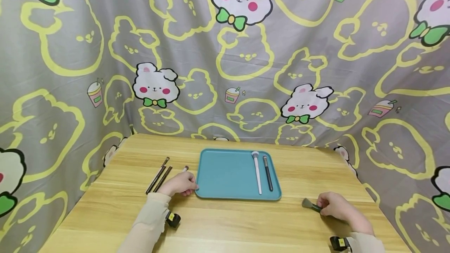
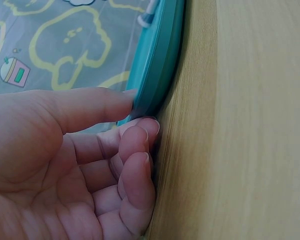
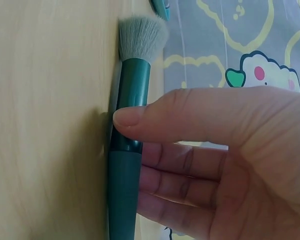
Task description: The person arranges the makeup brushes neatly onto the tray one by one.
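My left hand is at the left edge of a teal tray. In the left wrist view the thumb rests on the tray's rim, and the other fingers curl in below it, close to the wood. Right of the tray, my right hand pinches a dark green makeup brush between thumb and fingers. The brush lies low along the table, its pale bristles pointing toward the tray. Inside the tray, on its right side, lie a white-handled makeup brush and a shorter black one.
Several more makeup brushes lie left of the tray, one of them partly hidden behind my left hand. The wooden table meets a patterned grey curtain at the back and sides.
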`<state>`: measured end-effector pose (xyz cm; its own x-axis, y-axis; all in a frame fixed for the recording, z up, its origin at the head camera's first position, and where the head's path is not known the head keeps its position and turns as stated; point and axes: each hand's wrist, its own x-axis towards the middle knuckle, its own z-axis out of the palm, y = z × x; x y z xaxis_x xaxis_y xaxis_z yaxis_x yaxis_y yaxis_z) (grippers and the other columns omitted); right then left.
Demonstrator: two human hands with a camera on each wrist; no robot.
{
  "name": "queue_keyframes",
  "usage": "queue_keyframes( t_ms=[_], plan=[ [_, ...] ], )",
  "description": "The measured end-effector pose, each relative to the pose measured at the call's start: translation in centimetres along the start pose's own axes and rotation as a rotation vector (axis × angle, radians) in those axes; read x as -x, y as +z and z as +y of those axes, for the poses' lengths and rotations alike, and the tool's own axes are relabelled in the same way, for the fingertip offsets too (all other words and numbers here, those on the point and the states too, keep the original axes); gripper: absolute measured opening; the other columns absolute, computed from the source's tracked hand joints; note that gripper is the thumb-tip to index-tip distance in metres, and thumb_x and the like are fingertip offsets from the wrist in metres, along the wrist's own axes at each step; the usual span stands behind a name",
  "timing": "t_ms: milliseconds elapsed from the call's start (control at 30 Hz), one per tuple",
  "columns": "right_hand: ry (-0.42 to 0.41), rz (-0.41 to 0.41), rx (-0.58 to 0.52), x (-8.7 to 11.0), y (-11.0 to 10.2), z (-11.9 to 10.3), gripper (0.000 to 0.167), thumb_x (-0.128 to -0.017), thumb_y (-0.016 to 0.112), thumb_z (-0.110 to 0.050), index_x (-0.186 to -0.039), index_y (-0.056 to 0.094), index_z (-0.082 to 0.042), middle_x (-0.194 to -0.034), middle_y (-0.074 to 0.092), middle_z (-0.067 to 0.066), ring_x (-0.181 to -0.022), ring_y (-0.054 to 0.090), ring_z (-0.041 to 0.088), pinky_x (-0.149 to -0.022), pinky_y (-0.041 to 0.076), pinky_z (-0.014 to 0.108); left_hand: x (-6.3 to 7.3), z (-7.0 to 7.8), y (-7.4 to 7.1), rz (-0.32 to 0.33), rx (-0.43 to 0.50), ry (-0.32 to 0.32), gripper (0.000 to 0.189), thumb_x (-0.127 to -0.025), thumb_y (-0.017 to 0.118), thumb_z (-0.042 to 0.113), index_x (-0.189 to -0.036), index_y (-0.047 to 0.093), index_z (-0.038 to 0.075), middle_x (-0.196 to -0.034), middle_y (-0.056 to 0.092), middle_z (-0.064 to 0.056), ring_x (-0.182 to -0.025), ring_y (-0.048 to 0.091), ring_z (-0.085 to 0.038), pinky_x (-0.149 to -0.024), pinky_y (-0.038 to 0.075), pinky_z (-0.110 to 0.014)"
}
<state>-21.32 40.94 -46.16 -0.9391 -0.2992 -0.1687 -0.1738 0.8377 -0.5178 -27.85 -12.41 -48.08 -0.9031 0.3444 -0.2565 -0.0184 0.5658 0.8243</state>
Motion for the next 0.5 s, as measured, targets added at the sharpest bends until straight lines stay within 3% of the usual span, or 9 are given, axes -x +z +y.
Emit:
queue_keyframes(
  t_ms=[500],
  plan=[
    [0.010, 0.094, 0.066, -0.39, 0.06, -0.38, 0.018, -0.071, 0.072, -0.003, -0.079, 0.057, -0.009, -0.069, 0.053, -0.003, -0.062, 0.044, 0.006, -0.057, 0.036, 0.023, 0.21, 0.14, -0.02, -0.005, -0.008, 0.014, 0.026, -0.092, 0.062, 0.005, -0.071, 0.048, 0.008, -0.064, 0.053, -0.004, -0.055, 0.047, -0.013, -0.052, 0.042, -0.023]
  ],
)
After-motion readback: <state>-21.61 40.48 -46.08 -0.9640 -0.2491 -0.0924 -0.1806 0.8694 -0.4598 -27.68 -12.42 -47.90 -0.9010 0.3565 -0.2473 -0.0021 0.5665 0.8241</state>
